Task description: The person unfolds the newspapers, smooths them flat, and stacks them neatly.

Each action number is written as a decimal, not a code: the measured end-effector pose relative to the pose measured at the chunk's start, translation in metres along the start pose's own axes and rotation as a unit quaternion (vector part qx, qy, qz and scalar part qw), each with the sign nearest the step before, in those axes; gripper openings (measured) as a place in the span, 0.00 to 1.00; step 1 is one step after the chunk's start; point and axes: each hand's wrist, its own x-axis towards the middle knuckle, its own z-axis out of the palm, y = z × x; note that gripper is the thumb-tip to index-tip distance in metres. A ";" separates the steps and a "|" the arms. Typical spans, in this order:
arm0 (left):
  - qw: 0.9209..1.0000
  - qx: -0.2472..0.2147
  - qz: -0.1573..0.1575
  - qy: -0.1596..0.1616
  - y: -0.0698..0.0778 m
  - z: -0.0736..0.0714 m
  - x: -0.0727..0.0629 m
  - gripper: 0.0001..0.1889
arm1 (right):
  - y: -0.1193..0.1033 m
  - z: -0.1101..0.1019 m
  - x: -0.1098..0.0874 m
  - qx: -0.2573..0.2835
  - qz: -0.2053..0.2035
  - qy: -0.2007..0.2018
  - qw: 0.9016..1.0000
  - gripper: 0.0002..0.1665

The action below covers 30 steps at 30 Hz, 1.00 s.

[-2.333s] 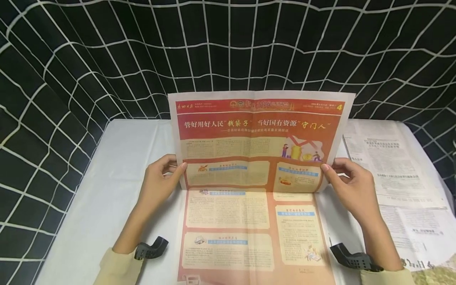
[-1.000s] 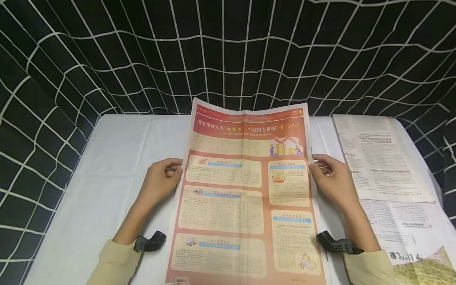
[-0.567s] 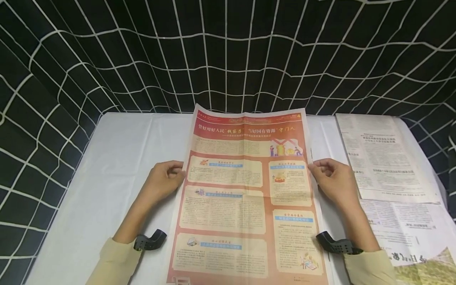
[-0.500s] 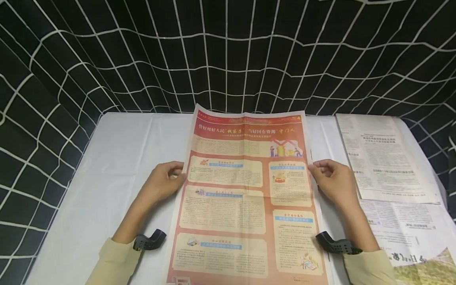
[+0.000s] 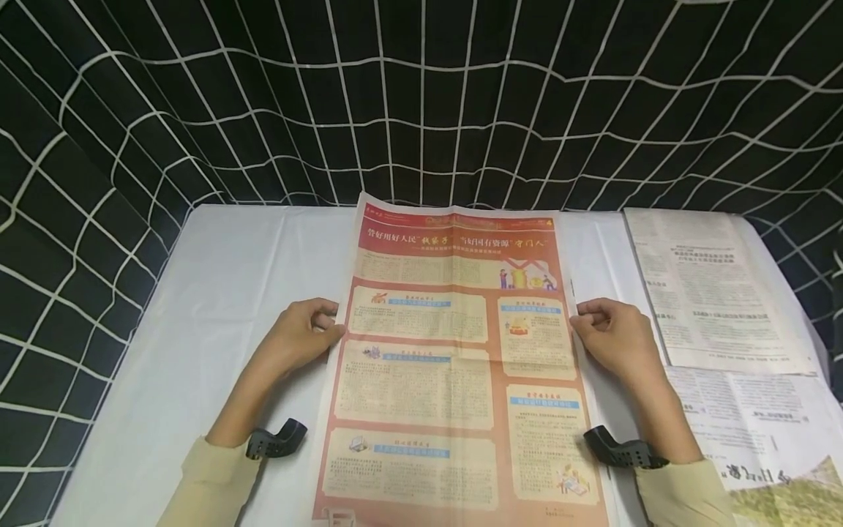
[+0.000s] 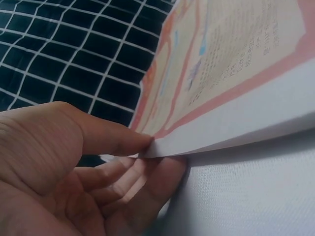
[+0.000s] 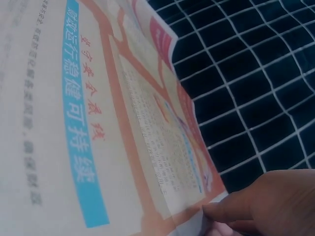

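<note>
A red and cream newspaper (image 5: 421, 366) lies lengthwise in front of me, spread at full height with a crease across its middle. My left hand (image 5: 304, 333) pinches its left edge between thumb and fingers; in the left wrist view the thumb (image 6: 118, 139) lies on top and the fingers curl beneath the paper. On the opposite edge, my right hand (image 5: 612, 337) pinches the paper at about the same height. The right wrist view shows that thumb (image 7: 231, 206) on the margin, with most fingers hidden. The far end of the sheet curves up slightly.
White cloth covers the table (image 5: 204, 293). More newspapers lie at the right, a grey printed sheet (image 5: 718, 293) overlapping another with a landscape picture (image 5: 790, 498). Black netting-patterned fabric (image 5: 421, 102) stands behind and at the sides.
The newspaper's upper half, folded up toward me at first, has gone back and down, so the whole page shows. Both hands keep hold of its edges and lately barely move.
</note>
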 end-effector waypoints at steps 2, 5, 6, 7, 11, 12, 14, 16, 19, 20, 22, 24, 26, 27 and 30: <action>1.000 0.002 -0.005 0.001 0.001 -0.001 0.000 0.25 | -0.001 0.000 0.000 -0.003 -0.007 0.012 1.000 0.16; 1.000 -0.004 -0.007 -0.003 0.002 -0.001 -0.001 0.26 | -0.005 -0.001 -0.001 -0.008 -0.018 0.032 0.999 0.19; 1.000 -0.006 -0.009 -0.005 0.003 -0.001 -0.001 0.27 | -0.007 -0.001 -0.002 -0.011 -0.019 0.036 0.999 0.20; 1.000 -0.009 -0.010 -0.007 0.003 -0.001 -0.001 0.27 | -0.009 -0.002 -0.003 -0.012 -0.020 0.034 0.999 0.22; 1.000 -0.010 -0.015 -0.015 0.005 -0.001 -0.003 0.27 | -0.020 -0.004 -0.010 -0.006 -0.023 0.014 1.000 0.24; 1.000 -0.007 -0.015 -0.017 0.006 -0.001 -0.003 0.27 | -0.022 -0.004 -0.011 -0.004 -0.029 0.009 1.000 0.24; 1.000 0.000 -0.014 -0.019 0.007 -0.001 -0.005 0.27 | -0.028 -0.003 -0.015 0.004 -0.048 0.004 0.999 0.24; 1.000 0.007 -0.006 -0.019 0.009 -0.001 -0.006 0.26 | -0.034 -0.001 -0.019 0.010 -0.069 -0.001 0.998 0.23; 1.000 0.010 0.010 -0.017 0.013 0.000 -0.008 0.23 | -0.046 0.002 -0.024 0.020 -0.092 -0.015 0.995 0.22; 1.000 0.010 0.012 -0.014 0.014 0.000 -0.009 0.21 | -0.051 0.004 -0.026 0.024 -0.097 -0.022 0.995 0.22; 1.000 0.008 0.017 -0.008 0.015 0.000 -0.010 0.19 | -0.061 0.008 -0.030 0.038 -0.105 -0.037 0.993 0.21; 1.000 0.004 0.020 -0.001 0.016 -0.001 -0.010 0.17 | -0.072 0.013 -0.032 0.053 -0.114 -0.051 0.991 0.19; 1.000 0.000 0.021 0.007 0.016 -0.002 -0.010 0.16 | -0.082 0.020 -0.034 0.074 -0.122 -0.068 0.987 0.17; 1.000 -0.005 0.023 0.009 0.016 -0.002 -0.010 0.16 | -0.086 0.024 -0.034 0.083 -0.124 -0.077 0.986 0.17; 0.999 -0.022 0.031 0.011 0.017 0.001 -0.008 0.16 | -0.099 0.037 -0.036 0.105 -0.130 -0.101 0.981 0.16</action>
